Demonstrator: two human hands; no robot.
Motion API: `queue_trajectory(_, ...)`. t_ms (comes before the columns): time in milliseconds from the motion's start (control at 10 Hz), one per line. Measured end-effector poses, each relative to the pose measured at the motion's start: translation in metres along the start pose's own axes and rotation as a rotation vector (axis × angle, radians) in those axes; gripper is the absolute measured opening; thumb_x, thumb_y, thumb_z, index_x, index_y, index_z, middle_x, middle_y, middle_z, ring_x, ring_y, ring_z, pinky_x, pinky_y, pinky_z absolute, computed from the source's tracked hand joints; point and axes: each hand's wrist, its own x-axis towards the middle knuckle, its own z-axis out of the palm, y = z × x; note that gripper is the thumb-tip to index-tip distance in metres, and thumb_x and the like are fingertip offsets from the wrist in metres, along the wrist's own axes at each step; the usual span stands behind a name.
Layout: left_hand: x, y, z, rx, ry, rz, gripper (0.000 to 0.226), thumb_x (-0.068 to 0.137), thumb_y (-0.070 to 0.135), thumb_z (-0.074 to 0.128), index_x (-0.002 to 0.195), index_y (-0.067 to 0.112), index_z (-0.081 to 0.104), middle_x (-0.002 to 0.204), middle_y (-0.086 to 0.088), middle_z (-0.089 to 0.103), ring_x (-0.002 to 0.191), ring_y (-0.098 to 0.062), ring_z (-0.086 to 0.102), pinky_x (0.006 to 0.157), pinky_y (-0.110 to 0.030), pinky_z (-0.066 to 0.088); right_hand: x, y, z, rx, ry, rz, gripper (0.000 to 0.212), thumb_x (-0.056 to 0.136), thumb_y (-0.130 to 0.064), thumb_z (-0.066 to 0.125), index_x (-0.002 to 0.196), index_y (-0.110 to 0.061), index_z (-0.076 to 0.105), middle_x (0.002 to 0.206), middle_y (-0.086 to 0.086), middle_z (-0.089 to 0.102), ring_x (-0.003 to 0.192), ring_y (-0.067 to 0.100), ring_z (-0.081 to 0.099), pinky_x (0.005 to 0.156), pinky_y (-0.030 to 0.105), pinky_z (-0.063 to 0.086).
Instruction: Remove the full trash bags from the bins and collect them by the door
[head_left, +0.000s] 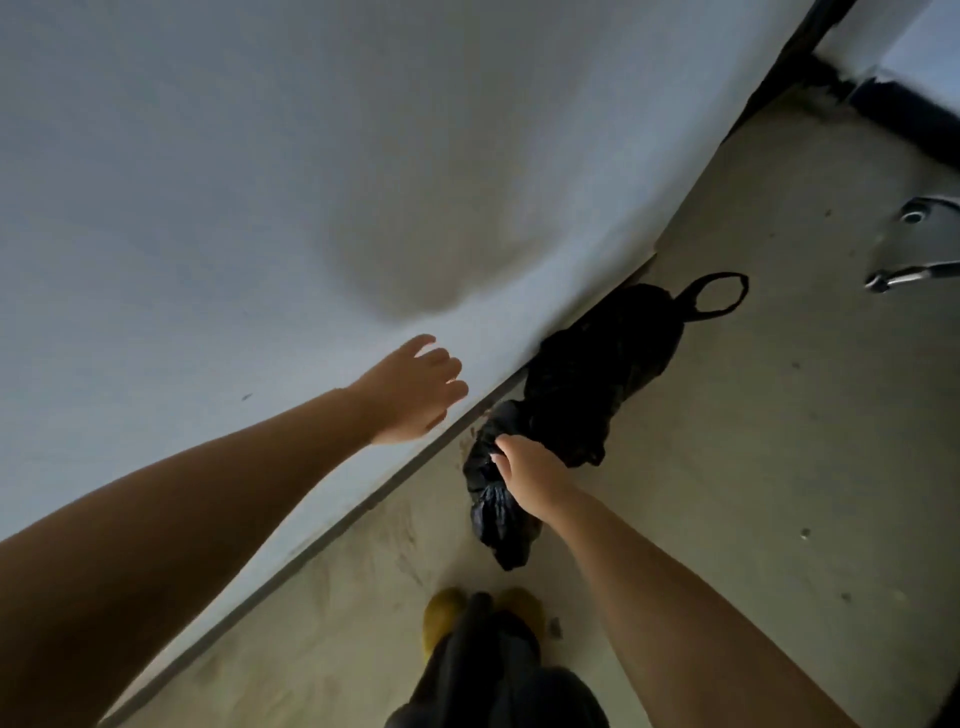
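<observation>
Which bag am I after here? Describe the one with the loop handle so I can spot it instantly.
Follow the pale wall down to where it meets the concrete floor. Two black bags lie along that edge; the larger bag is the farther one. A thin loop handle sticks out on the floor, whereas the smaller bag is gripped by the right hand.

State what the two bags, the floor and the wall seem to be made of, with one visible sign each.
Held bag and far bag: thin black plastic film, glossy, crinkled, the far one with a thin loop handle.
Floor: probably bare concrete, matt grey, speckled and stained.
Wall: likely painted plaster, smooth, matt and pale.
</observation>
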Motion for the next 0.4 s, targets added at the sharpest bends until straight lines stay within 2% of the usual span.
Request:
queue_trajectory(100,-0.004,-0.016,0.023,0.159,0.106,0.07,0.018,0.085,0.018,0.056,0.098,0.012,0.067,0.1,-0.008,0.066,0.101,-0.025,0.061,0.112,-0.042,0.03,0.022,0.028,0.037,-0.094,-0.049,0.043,0.035,0.101,-0.026,0.033,0.125,-0.006,0.048,0.12,0.011,0.058,0.111,0.03,0.055,0.093,0.039,0.044)
queue_trajectory(200,-0.005,-0.022,0.029,0.263,0.186,0.146,0.007,0.072,0.008,0.064,0.066,0.012,0.062,0.069,-0.006,0.059,0.074,-0.026,0.062,0.102,-0.044,0.043,0.033,0.049,0.059,-0.227,-0.128,0.096,0.029,0.101,-0.026,0.031,0.113,-0.009,0.051,0.111,0.01,0.06,0.105,0.029,0.055,0.087,0.038,0.042)
queue_trajectory(300,-0.003,-0.022,0.033,0.255,0.223,0.167,0.01,0.072,0.009,0.063,0.063,0.014,0.061,0.065,-0.004,0.057,0.071,-0.025,0.061,0.102,-0.043,0.044,0.039,0.061,0.064,-0.293,-0.154,0.129,0.027,0.101,-0.025,0.031,0.111,-0.01,0.051,0.112,0.01,0.06,0.105,0.028,0.054,0.088,0.038,0.041)
queue_trajectory(400,-0.002,-0.022,0.035,0.29,0.221,0.149,0.006,0.075,0.017,0.064,0.071,0.016,0.068,0.073,-0.002,0.064,0.079,-0.022,0.064,0.105,-0.04,0.042,0.039,0.059,0.054,-0.255,-0.179,0.149,0.028,0.099,-0.028,0.037,0.119,-0.011,0.048,0.119,0.01,0.058,0.111,0.028,0.051,0.09,0.038,0.041)
